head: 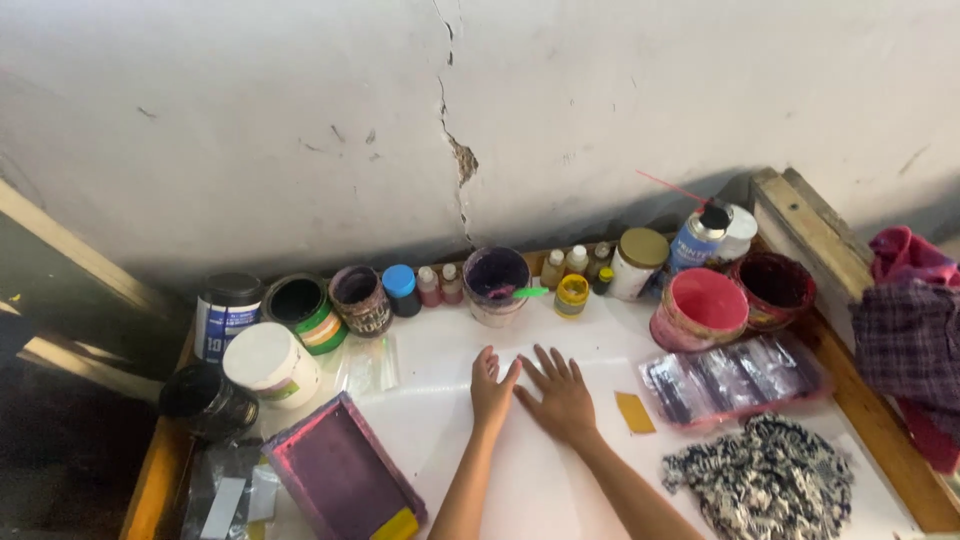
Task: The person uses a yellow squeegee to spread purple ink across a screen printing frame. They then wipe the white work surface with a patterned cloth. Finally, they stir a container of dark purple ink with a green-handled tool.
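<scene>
My left hand (491,388) and my right hand (560,397) lie flat, side by side, fingers spread, on a white sheet (520,470) that covers the table. Neither hand holds anything. A small yellow card (634,412) lies just right of my right hand. A small framed screen stained magenta (340,475) lies to the left of my left forearm. A purple-stained tub with a green stick (496,284) stands just beyond my fingertips.
Along the cracked wall stand several ink tubs, jars, small dropper bottles and a spray can (697,238). A pink tub (700,306), a clear plastic packet (730,378) and a black-and-white patterned cloth (765,480) lie to the right. Clothes (915,330) hang over the wooden edge.
</scene>
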